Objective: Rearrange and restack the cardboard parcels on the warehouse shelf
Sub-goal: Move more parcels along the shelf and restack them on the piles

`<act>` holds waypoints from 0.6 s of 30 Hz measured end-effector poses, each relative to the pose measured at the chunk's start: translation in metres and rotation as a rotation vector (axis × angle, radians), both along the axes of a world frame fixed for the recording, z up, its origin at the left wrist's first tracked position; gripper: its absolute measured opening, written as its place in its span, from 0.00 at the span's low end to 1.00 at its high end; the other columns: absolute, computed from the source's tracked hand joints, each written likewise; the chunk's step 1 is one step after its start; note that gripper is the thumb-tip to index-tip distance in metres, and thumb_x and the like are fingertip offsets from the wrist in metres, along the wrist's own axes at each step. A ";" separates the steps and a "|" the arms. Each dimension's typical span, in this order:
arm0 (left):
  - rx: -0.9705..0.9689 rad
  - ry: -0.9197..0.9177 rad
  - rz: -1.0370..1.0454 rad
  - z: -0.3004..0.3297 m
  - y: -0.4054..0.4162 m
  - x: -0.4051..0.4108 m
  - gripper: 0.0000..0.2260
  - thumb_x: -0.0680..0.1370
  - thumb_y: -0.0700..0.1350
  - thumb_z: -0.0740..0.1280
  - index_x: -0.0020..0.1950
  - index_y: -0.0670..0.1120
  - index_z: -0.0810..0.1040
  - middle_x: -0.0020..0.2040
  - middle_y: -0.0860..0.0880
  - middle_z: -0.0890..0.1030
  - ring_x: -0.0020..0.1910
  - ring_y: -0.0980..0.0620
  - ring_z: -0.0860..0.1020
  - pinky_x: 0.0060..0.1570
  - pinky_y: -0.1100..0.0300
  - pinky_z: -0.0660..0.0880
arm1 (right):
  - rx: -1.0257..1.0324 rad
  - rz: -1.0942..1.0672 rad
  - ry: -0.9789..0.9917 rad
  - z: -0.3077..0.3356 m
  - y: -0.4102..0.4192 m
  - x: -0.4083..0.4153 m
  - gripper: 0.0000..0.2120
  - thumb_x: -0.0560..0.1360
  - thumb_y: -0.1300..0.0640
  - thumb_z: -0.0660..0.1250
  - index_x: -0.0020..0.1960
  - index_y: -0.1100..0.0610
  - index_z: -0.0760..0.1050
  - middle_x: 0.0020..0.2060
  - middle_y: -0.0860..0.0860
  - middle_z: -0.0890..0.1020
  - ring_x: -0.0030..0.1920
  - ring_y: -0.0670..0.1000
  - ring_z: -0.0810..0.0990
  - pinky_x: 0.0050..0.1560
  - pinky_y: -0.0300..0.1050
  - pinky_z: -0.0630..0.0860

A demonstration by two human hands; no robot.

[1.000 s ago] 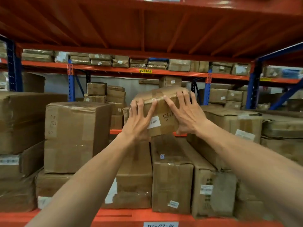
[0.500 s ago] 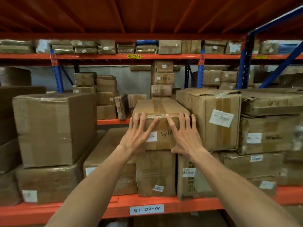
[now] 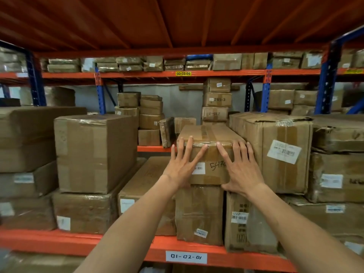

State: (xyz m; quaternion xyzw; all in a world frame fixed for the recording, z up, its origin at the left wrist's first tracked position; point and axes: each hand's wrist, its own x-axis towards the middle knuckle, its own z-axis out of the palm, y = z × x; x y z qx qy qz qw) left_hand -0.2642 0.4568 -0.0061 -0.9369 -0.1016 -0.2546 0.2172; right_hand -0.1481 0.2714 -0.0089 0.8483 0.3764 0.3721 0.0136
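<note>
A small taped cardboard parcel [image 3: 208, 134] with "547" handwritten on its front and a barcode sticker rests on top of an upright parcel [image 3: 199, 211] on the orange shelf [image 3: 118, 245]. My left hand [image 3: 183, 166] lies flat on the left half of its front face, fingers spread, fingertips at the top edge. On the right half, my right hand [image 3: 239, 170] is pressed the same way. Neither hand wraps around the parcel. Its right side sits against a large labelled parcel [image 3: 275, 154].
A long flat parcel [image 3: 145, 178] lies left of the stack, with a gap above it. A big box [image 3: 94, 152] stands further left on another box. More parcels fill the right side and the rear racks. The shelf above [image 3: 177, 26] hangs low overhead.
The small parcel has come down from held in the air onto the upright parcel and slid back beside the large one. My hands went from clasping it to lying flat on its front.
</note>
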 end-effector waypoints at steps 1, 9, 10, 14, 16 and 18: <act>-0.026 -0.018 -0.022 -0.002 0.002 -0.004 0.63 0.68 0.60 0.78 0.77 0.54 0.25 0.78 0.36 0.31 0.75 0.30 0.32 0.73 0.30 0.40 | 0.001 0.013 0.001 0.001 -0.001 0.000 0.71 0.53 0.26 0.75 0.81 0.49 0.37 0.74 0.68 0.56 0.75 0.68 0.51 0.77 0.65 0.44; -0.422 -0.406 0.036 -0.026 0.060 -0.083 0.53 0.73 0.66 0.70 0.80 0.51 0.33 0.80 0.38 0.42 0.79 0.38 0.42 0.77 0.37 0.48 | -0.025 0.200 -0.076 0.037 0.027 -0.027 0.56 0.60 0.21 0.63 0.79 0.49 0.55 0.75 0.64 0.60 0.76 0.65 0.54 0.75 0.66 0.46; -0.479 -0.462 0.061 -0.026 0.070 -0.091 0.54 0.72 0.65 0.70 0.80 0.51 0.34 0.80 0.37 0.44 0.79 0.38 0.45 0.77 0.38 0.49 | -0.034 0.220 -0.095 0.045 0.037 -0.034 0.54 0.60 0.22 0.64 0.78 0.49 0.56 0.74 0.64 0.60 0.75 0.65 0.55 0.75 0.66 0.47; -0.735 -0.715 0.143 -0.026 0.126 -0.137 0.56 0.70 0.64 0.74 0.80 0.51 0.36 0.79 0.37 0.47 0.78 0.40 0.45 0.76 0.39 0.51 | -0.132 0.336 -0.178 0.073 0.115 -0.077 0.52 0.61 0.24 0.66 0.77 0.47 0.58 0.74 0.64 0.61 0.75 0.66 0.57 0.74 0.68 0.50; -0.874 -0.830 0.174 -0.026 0.158 -0.161 0.58 0.69 0.63 0.76 0.80 0.52 0.35 0.80 0.38 0.45 0.79 0.38 0.44 0.75 0.39 0.49 | -0.208 0.402 -0.234 0.083 0.160 -0.105 0.51 0.63 0.26 0.68 0.78 0.46 0.55 0.75 0.63 0.57 0.76 0.65 0.53 0.74 0.66 0.46; -0.947 -0.886 0.228 -0.029 0.193 -0.181 0.61 0.67 0.62 0.78 0.80 0.52 0.34 0.80 0.38 0.45 0.79 0.37 0.44 0.75 0.39 0.49 | -0.269 0.454 -0.250 0.091 0.205 -0.129 0.51 0.66 0.29 0.71 0.79 0.44 0.50 0.77 0.61 0.51 0.77 0.64 0.47 0.75 0.65 0.42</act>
